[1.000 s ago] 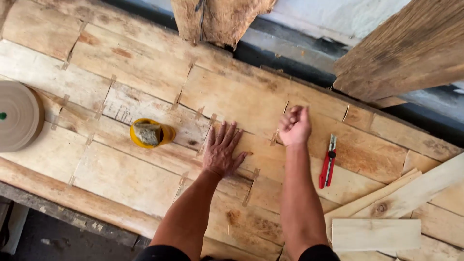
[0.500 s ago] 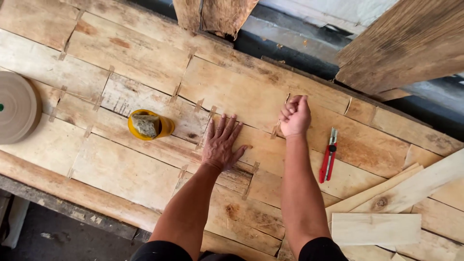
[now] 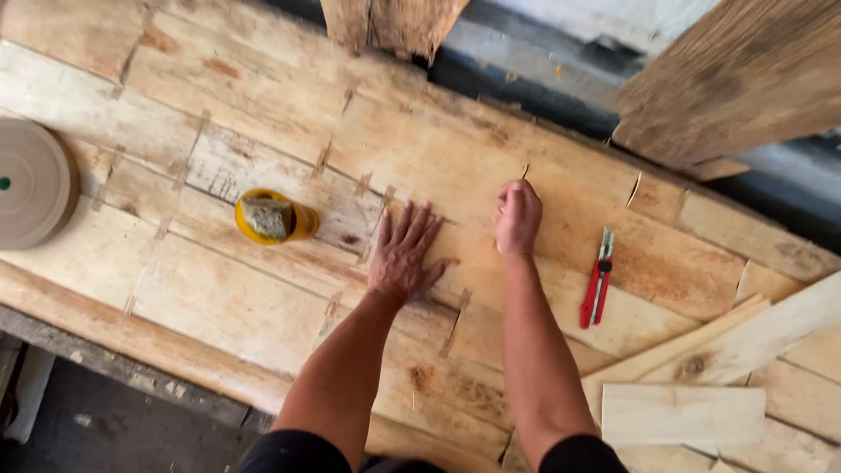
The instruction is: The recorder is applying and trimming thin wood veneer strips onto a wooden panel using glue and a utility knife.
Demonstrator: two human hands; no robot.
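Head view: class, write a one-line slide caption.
Left hand flat on taped veneer sheets, right hand fisted at a seam; red cutter alongside.

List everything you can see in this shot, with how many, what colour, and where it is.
veneer sheets: many, pale tan, patched side by side across the bench
tape strips: many, short, tan, over the seams
tape roll: one, beige, far left edge
yellow dish: one, holds a grey-brown sponge, left of the hands
utility knife: one, red and grey, right of the hands
loose wood strips: a few, pale, lower right
rough planks: two, brown, along the top
left hand: one, flat on the veneer, fingers spread
right hand: one, closed, fingertips pressing the veneer
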